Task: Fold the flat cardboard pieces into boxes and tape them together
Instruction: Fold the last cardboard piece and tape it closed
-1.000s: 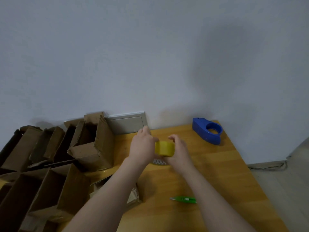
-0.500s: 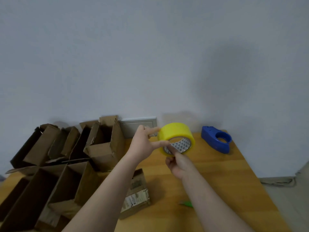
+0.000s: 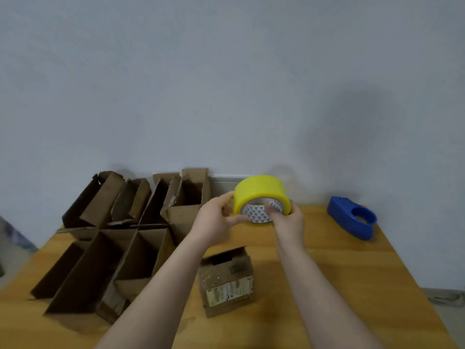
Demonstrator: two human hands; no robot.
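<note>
A yellow tape roll (image 3: 260, 191) with a patterned white core is held up above the wooden table (image 3: 339, 273), both hands on it. My left hand (image 3: 216, 220) grips its left side, thumb along the lower rim. My right hand (image 3: 286, 220) holds the right side, with fingers reaching into the core. Below the hands a small folded cardboard box (image 3: 226, 280) with a worn label lies on the table.
Several open cardboard boxes (image 3: 120, 238) crowd the table's left half up to the wall. A blue tape dispenser (image 3: 352, 217) sits at the back right. The table's right edge drops to the floor.
The tape roll has been lifted from the table and brought higher, and my right hand has shifted from under it to its right side. The view has tilted down.
</note>
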